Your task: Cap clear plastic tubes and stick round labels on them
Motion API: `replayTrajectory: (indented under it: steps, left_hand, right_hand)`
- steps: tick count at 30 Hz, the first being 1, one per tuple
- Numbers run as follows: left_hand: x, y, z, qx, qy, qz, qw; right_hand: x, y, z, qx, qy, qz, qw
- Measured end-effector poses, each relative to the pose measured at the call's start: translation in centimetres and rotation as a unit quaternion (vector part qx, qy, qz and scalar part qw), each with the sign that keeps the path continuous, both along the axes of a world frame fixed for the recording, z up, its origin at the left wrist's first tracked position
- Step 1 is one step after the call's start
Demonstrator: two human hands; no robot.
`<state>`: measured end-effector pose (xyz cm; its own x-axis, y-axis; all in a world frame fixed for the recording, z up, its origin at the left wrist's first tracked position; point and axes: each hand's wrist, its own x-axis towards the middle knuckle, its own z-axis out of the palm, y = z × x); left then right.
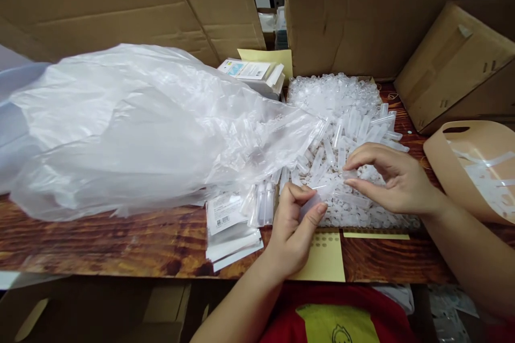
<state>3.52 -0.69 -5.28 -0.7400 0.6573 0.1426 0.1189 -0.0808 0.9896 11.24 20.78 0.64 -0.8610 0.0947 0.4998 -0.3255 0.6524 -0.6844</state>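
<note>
My left hand (290,233) is closed, with a translucent plastic tube (309,204) between its thumb and fingers. To its upper right, my right hand (396,179) pinches a small clear plastic piece (349,174), perhaps a cap; its exact shape is too small to tell. The two hands are apart, above a wide heap of clear caps (333,91) and frosted tubes (356,123). A few tubes (263,203) lie side by side left of my left hand. Near them rests a stack of printed white packets (229,220).
A big translucent plastic bag (161,134) covers the left of the wooden table (120,241). Boxed packs (251,72) stand behind it. At right are a beige bin (442,155) with white strips and a cardboard box (458,64). Yellow card (325,262) lies at the front edge.
</note>
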Motion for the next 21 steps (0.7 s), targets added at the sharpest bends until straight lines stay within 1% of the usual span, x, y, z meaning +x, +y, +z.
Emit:
replayTrajectory:
  steps: [2,3,5,9,14,19,21]
  left_hand:
    - [0.0,0.1,0.2,0.000,0.027,-0.019,0.999]
    - [0.0,0.2,0.3,-0.001,0.044,-0.022,0.999]
    - [0.0,0.4,0.6,-0.008,0.075,-0.017,0.997]
    - [0.0,0.4,1.1,-0.026,0.086,-0.025,0.996]
    - [0.1,-0.1,0.9,-0.017,0.055,-0.030,0.998]
    - [0.1,-0.2,0.9,-0.018,0.066,-0.060,0.996]
    - [0.1,-0.3,1.0,-0.010,0.089,-0.073,0.993]
  right_hand:
    - [-0.1,-0.1,0.0,0.072,0.015,0.000,0.997]
    - [-0.1,-0.2,0.1,0.093,0.026,0.007,0.995]
    - [-0.2,-0.4,0.2,0.108,0.040,0.025,0.993]
    - [0.2,0.1,0.4,0.089,0.024,0.059,0.994]
    - [0.3,1.1,0.5,0.037,0.026,0.070,0.997]
    - [0.1,-0.2,0.4,0.003,-0.014,0.134,0.991]
    - [0.2,-0.5,0.3,0.006,-0.029,0.124,0.992]
